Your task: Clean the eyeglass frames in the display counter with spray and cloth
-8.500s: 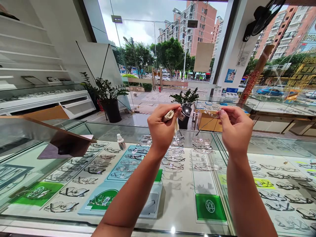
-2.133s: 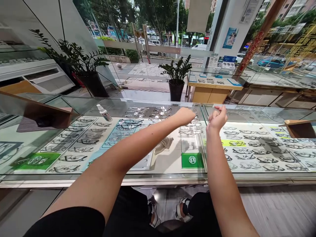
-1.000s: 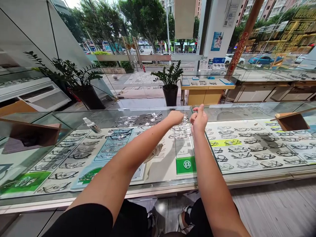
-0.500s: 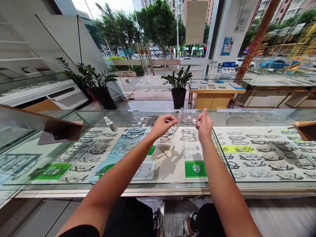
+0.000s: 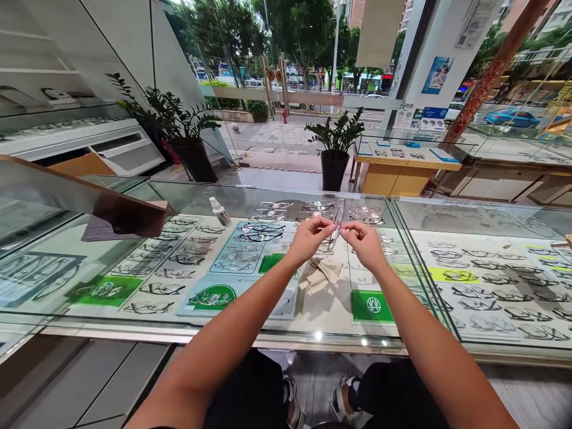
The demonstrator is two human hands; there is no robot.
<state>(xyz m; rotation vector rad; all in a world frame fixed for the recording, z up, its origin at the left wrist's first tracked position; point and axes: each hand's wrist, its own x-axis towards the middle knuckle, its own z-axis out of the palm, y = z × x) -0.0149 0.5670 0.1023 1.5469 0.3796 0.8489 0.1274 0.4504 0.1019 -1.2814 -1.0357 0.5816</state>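
Note:
Thin-rimmed eyeglasses (image 5: 338,219) are held upright above the glass counter (image 5: 286,341), between my two hands. My left hand (image 5: 309,239) pinches them from the left side. On the right, my right hand (image 5: 364,243) has its thumb and fingertips closed on the same glasses, close to the left fingertips. Below the hands a crumpled beige cloth (image 5: 320,275) lies on the counter. A white spray bottle (image 5: 219,212) stands to the left, toward the counter's far side.
Rows of eyeglasses (image 5: 154,288) lie in the display on both sides. A green card (image 5: 372,305) is right of the cloth. At the left a brown panel (image 5: 129,214) juts over the counter. Potted plants (image 5: 334,170) stand beyond.
My right hand has come down and left to the glasses and closed on them; before, it was raised apart from them. My left hand still holds them. The view has shifted slightly.

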